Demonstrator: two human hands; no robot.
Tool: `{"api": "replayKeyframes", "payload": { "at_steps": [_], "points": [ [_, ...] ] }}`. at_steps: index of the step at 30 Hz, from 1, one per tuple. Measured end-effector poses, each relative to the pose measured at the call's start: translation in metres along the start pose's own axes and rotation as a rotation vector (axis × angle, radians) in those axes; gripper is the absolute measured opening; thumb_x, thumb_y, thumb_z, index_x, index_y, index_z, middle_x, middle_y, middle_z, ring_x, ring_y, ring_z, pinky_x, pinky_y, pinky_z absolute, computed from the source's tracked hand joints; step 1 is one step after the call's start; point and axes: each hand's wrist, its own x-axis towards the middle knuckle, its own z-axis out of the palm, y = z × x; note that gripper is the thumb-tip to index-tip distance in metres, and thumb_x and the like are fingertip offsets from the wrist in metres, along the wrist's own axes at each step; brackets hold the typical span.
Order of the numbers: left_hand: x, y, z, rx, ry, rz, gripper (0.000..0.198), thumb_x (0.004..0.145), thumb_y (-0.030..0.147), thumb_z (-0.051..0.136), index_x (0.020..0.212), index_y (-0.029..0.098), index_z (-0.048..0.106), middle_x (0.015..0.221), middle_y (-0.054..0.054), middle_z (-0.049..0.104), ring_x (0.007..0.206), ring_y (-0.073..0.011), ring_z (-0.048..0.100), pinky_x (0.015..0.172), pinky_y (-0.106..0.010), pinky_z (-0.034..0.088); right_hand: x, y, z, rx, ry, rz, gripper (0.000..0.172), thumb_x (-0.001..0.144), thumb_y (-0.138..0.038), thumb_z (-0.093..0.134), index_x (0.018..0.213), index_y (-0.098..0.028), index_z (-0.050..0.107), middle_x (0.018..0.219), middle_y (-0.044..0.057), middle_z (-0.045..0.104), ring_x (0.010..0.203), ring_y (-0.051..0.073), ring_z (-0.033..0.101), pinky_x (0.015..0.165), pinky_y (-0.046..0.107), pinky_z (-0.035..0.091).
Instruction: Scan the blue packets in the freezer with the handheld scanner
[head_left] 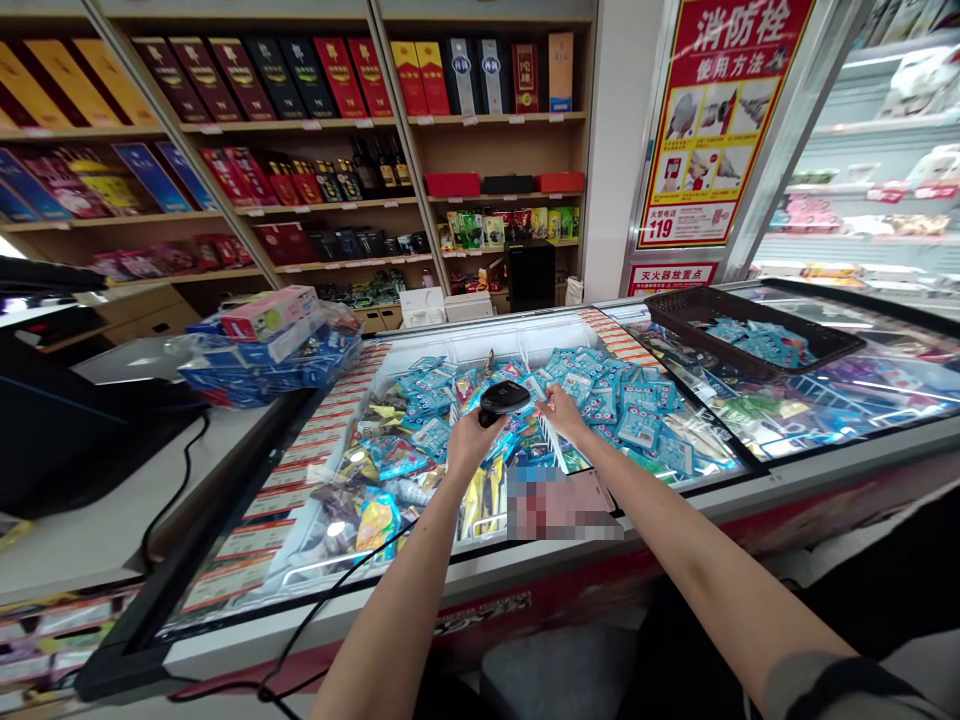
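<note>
My left hand (475, 440) is wrapped round the handle of a black handheld barcode scanner (505, 397), its head pointing away from me. Close to its right, my right hand (564, 412) has its fingers pinched at the edge of a small blue-and-white packet (534, 386), partly hidden by the scanner. Both hands are above the glass top of a chest freezer. Many similar blue packets (640, 424) lie in a spread pile to the right of my right hand, and more blue packets (433, 437) lie to the left of the scanner.
A brown plastic basket (817, 345) with blue packets rests on the freezer at right. Plastic-wrapped blue goods (262, 365) and a pink box (270, 312) are stacked at left. The scanner's black cable (330, 590) crosses the freezer's front rim (300, 625). A blurred flat object (562, 505) lies near me.
</note>
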Motion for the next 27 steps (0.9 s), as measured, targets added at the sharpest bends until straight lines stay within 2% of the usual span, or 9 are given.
{"api": "replayKeyframes", "payload": {
  "at_steps": [9,13,15,17,19,22,24,27],
  "points": [
    [0.0,0.0,0.002,-0.008,-0.002,-0.021,0.051,0.072,0.063,0.054,0.093,0.018,0.067,0.074,-0.008,0.069,0.068,-0.0236,0.065,0.054,-0.026,0.042,-0.001,-0.002,0.002,-0.052,0.001,-0.005,0.02,0.085,-0.032,0.051,0.101,-0.022,0.043,0.075,0.0,0.069,0.076,0.017,0.067,0.072,0.028,0.047],
    [0.0,-0.003,-0.002,-0.036,0.01,-0.012,0.05,0.071,0.062,0.055,0.092,0.018,0.067,0.074,-0.007,0.068,0.068,-0.0225,0.065,0.055,-0.026,0.044,-0.003,-0.004,0.0,-0.272,0.158,0.006,0.021,0.083,-0.033,0.054,0.1,-0.022,0.047,0.075,0.001,0.067,0.079,0.02,0.065,0.073,0.03,0.045],
    [0.0,-0.007,-0.007,-0.053,0.028,-0.005,0.051,0.07,0.062,0.056,0.093,0.018,0.067,0.073,-0.007,0.067,0.068,-0.0218,0.064,0.055,-0.026,0.044,-0.003,-0.003,-0.004,-0.392,0.257,0.03,0.022,0.084,-0.032,0.053,0.102,-0.02,0.048,0.077,0.004,0.065,0.08,0.022,0.064,0.075,0.032,0.044],
    [-0.001,-0.013,-0.013,-0.071,0.043,-0.009,0.051,0.07,0.062,0.057,0.093,0.017,0.067,0.07,-0.006,0.066,0.065,-0.0208,0.064,0.055,-0.026,0.045,-0.003,-0.003,-0.011,-0.478,0.302,0.051,0.026,0.085,-0.032,0.05,0.107,-0.017,0.048,0.081,0.007,0.064,0.081,0.024,0.062,0.076,0.034,0.043],
    [-0.002,-0.019,-0.019,-0.094,0.044,-0.029,0.051,0.071,0.061,0.056,0.092,0.016,0.066,0.066,-0.005,0.065,0.059,-0.0191,0.062,0.054,-0.026,0.044,-0.002,-0.004,-0.018,-0.531,0.326,0.039,0.031,0.086,-0.03,0.05,0.112,-0.013,0.047,0.091,0.012,0.063,0.088,0.025,0.06,0.079,0.035,0.042],
    [-0.004,-0.029,-0.029,-0.158,0.061,-0.051,0.052,0.07,0.061,0.057,0.091,0.014,0.065,0.064,-0.004,0.064,0.053,-0.0171,0.06,0.05,-0.024,0.043,-0.003,-0.008,-0.024,-0.631,0.414,-0.073,0.04,0.084,-0.029,0.053,0.12,-0.011,0.046,0.116,0.017,0.053,0.111,0.028,0.047,0.092,0.038,0.036],
    [-0.006,-0.035,-0.035,-0.176,0.078,-0.046,0.052,0.07,0.061,0.057,0.088,0.013,0.064,0.064,-0.004,0.064,0.054,-0.0167,0.06,0.05,-0.024,0.043,-0.005,-0.01,-0.024,-0.687,0.361,-0.191,0.04,0.085,-0.03,0.053,0.121,-0.015,0.049,0.123,0.016,0.049,0.116,0.03,0.04,0.096,0.042,0.032],
    [-0.007,-0.042,-0.043,-0.163,0.075,-0.033,0.05,0.07,0.058,0.058,0.087,0.012,0.064,0.061,-0.005,0.063,0.054,-0.016,0.058,0.051,-0.023,0.043,-0.008,-0.009,-0.02,-0.76,0.051,-0.367,0.025,0.086,-0.034,0.053,0.105,-0.021,0.062,0.119,0.012,0.054,0.114,0.03,0.039,0.098,0.046,0.028]
  ]
}}
